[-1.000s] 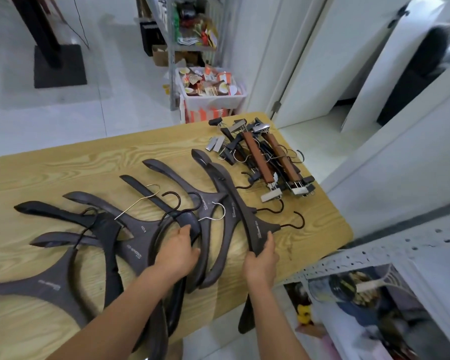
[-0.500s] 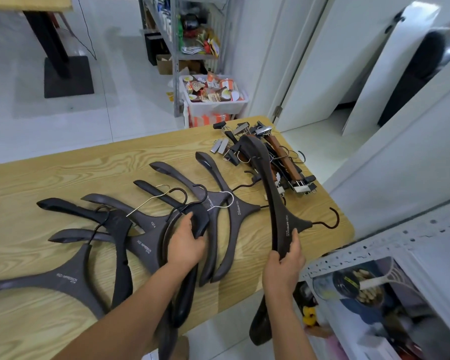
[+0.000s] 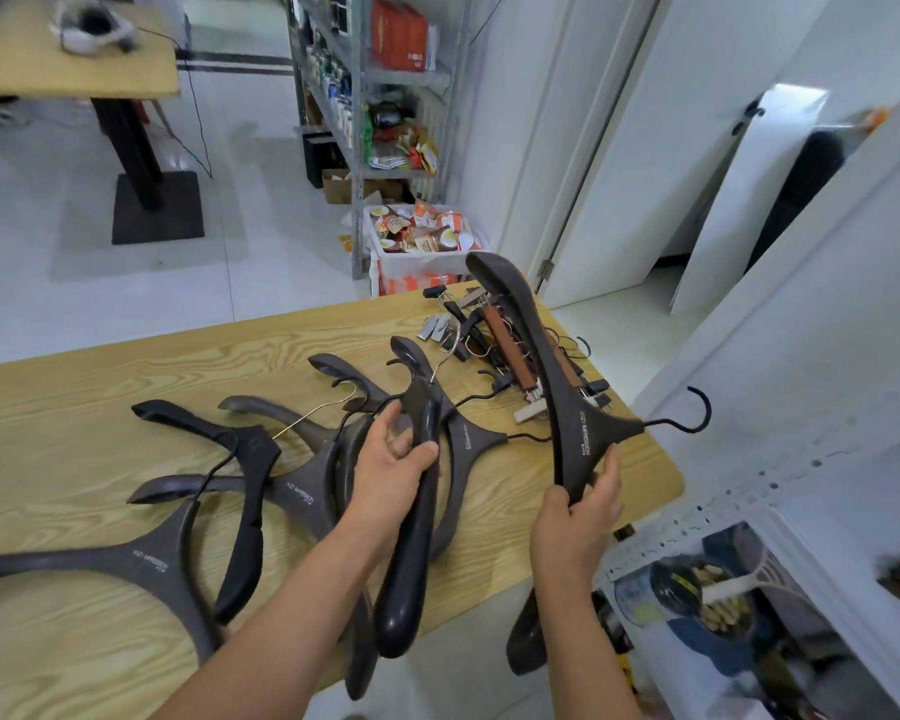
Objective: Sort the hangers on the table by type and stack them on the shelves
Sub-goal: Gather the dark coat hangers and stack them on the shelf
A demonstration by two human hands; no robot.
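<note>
Two dark coat hangers, one grasped in your left hand (image 3: 393, 467), one (image 3: 572, 407) gripped by your right hand (image 3: 580, 517) above the wooden table (image 3: 100, 387).

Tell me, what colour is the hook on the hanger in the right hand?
Black hook, head view.

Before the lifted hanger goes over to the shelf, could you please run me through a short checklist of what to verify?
1. Right hand has a firm grip on the lifted coat hanger: ok, fingers wrap its body just below the neck.
2. Lifted hanger clear of the clip hanger pile: cannot tell; its upper arm crosses in front of the pile.
3. Its hook free of snags: ok, it points into open air past the table edge.
4. Left hand grip on the second dark hanger: ok, closed round it.
5. Second hanger untangled from its neighbours: not ok, it overlaps other hangers.
</note>
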